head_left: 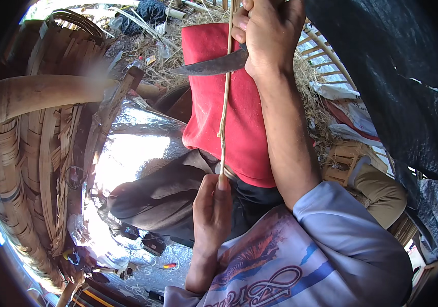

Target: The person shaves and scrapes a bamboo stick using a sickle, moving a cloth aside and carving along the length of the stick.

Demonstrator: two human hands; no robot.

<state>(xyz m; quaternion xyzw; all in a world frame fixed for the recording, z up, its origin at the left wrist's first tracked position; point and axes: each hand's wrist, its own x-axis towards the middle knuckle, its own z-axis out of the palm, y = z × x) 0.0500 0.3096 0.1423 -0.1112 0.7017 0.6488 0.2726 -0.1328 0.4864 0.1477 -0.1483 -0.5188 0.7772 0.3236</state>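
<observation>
A long, thin tan cane strip runs nearly upright down the middle of the head view, with a knot partway along. Its lower end is pinched between the thumb and fingers of my left hand. Higher up, my right hand grips a knife, whose handle is mostly hidden in the fist. The dark curved knife blade points left and crosses the strip. Fingers of the right hand also lie against the strip's upper part. Beneath it, a red cloth is draped over my leg.
Woven bamboo panels and a thick bamboo pole stand at the left. Dry straw and scraps litter the far ground. A black sheet hangs at the right, near another person's leg. A lighter-like object lies below.
</observation>
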